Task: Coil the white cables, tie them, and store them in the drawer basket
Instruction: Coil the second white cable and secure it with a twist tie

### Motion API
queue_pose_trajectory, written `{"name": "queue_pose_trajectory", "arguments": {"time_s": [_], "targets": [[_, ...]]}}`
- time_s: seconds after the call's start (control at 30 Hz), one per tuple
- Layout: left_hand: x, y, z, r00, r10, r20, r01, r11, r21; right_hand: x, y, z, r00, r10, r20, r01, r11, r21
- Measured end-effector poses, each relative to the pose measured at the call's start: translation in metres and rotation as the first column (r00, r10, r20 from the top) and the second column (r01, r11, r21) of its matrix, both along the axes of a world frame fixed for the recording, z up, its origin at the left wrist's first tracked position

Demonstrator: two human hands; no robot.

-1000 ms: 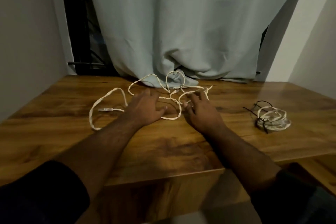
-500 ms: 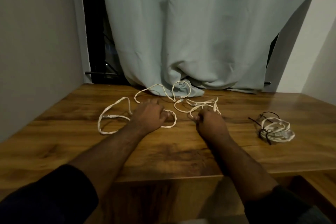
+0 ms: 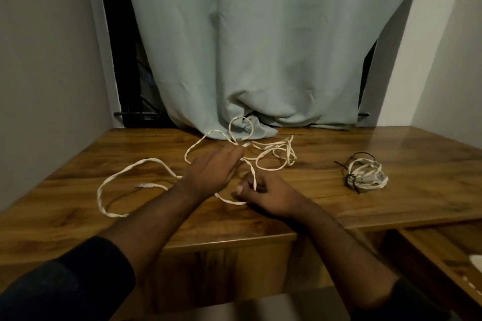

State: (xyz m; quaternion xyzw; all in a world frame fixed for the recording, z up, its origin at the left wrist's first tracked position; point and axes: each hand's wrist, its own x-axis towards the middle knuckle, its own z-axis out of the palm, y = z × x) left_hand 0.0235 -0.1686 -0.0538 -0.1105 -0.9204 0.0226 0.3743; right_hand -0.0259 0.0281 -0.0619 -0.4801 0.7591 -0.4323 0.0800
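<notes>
A long white cable [image 3: 118, 176] sprawls in loose loops over the wooden table [image 3: 391, 206], from a wide loop at the left to a tangle near the curtain. My left hand [image 3: 211, 169] is raised over the middle of it and pinches a strand near a connector at its fingertips. My right hand [image 3: 268, 191], nearer the front edge, grips another strand that runs up between its thumb and fingers. A second white cable [image 3: 367, 174] lies coiled at the right, tied with a black tie.
A pale curtain [image 3: 260, 60] hangs behind the table and drapes onto its back edge. Walls close in on the left and right. A lower wooden ledge [image 3: 443, 255] shows at the bottom right.
Both hands went from lying over the cable to taking hold of strands. The right hand drew back toward me with its strand, and the left hand lifted; the loops shifted.
</notes>
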Motion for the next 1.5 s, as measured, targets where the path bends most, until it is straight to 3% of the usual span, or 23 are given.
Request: {"name": "queue_pose_trajectory", "arguments": {"time_s": [0.07,0.13,0.2,0.3,0.37,0.43,0.5,0.57,0.63,0.73,0.8,0.93,1.0,1.1,1.23,1.37,1.43,1.5], "targets": [[0.002,0.014,0.001,0.998,0.016,-0.062,-0.015,1.000,0.023,0.002,0.003,0.000,0.981,-0.010,0.193,0.029,0.995,-0.096],[0.010,0.022,0.002,0.995,0.084,-0.058,-0.076,0.989,0.124,0.003,0.012,0.003,0.838,0.057,0.542,0.138,0.940,-0.311],[0.020,0.021,0.006,0.977,0.215,0.015,-0.213,0.956,0.202,0.006,0.031,0.009,0.704,0.180,0.687,0.204,0.875,-0.439],[0.040,0.004,0.021,0.934,0.349,0.077,-0.356,0.928,0.109,0.018,0.077,0.020,0.734,0.168,0.658,0.077,0.942,-0.327],[0.047,-0.008,0.036,0.906,0.421,-0.031,-0.422,0.906,-0.021,0.022,0.112,0.034,0.791,0.094,0.605,0.029,0.981,-0.192],[0.048,-0.020,0.053,0.894,0.431,-0.123,-0.440,0.896,-0.062,0.020,0.147,0.048,0.802,0.045,0.595,0.084,0.978,-0.188],[0.046,-0.029,0.068,0.873,0.452,-0.185,-0.439,0.892,0.107,0.011,0.179,0.054,0.825,-0.033,0.564,0.184,0.960,-0.213],[0.043,-0.034,0.077,0.860,0.486,-0.154,-0.378,0.811,0.447,0.004,0.206,0.050,0.854,-0.154,0.496,0.279,0.942,-0.188],[0.037,-0.024,0.082,0.918,0.391,-0.066,-0.233,0.666,0.709,-0.004,0.226,0.037,0.861,-0.330,0.386,0.402,0.908,-0.121],[0.019,0.019,0.085,0.995,0.098,0.030,-0.078,0.547,0.833,-0.013,0.241,0.010,0.795,-0.602,0.074,0.605,0.794,-0.051],[0.013,0.055,0.086,0.998,0.017,0.059,-0.057,0.606,0.793,-0.016,0.247,-0.008,0.720,-0.687,-0.100,0.683,0.727,-0.072],[-0.003,0.125,0.085,0.971,-0.151,0.184,-0.011,0.744,0.668,-0.009,0.248,-0.020,0.672,-0.711,-0.207,0.687,0.703,-0.186],[-0.014,0.159,0.078,0.962,-0.142,0.234,-0.030,0.796,0.605,0.007,0.243,0.000,0.690,-0.677,-0.256,0.619,0.736,-0.274],[-0.020,0.216,0.072,0.942,-0.219,0.254,0.019,0.790,0.612,0.041,0.231,0.024,0.775,-0.571,-0.273,0.485,0.813,-0.323],[-0.027,0.267,0.073,0.869,-0.397,0.294,0.158,0.787,0.596,0.058,0.215,0.014,0.800,-0.532,-0.277,0.421,0.827,-0.372],[-0.040,0.277,0.074,0.744,-0.566,0.355,0.094,0.615,0.783,0.023,0.239,0.010,0.761,-0.575,-0.301,0.440,0.798,-0.412],[-0.040,0.274,0.079,0.629,-0.629,0.456,0.045,0.615,0.787,0.007,0.254,0.008,0.727,-0.617,-0.300,0.474,0.768,-0.431],[-0.035,0.267,0.086,0.404,-0.725,0.558,0.031,0.621,0.783,-0.002,0.266,0.007,0.684,-0.713,-0.152,0.579,0.658,-0.482]]}}
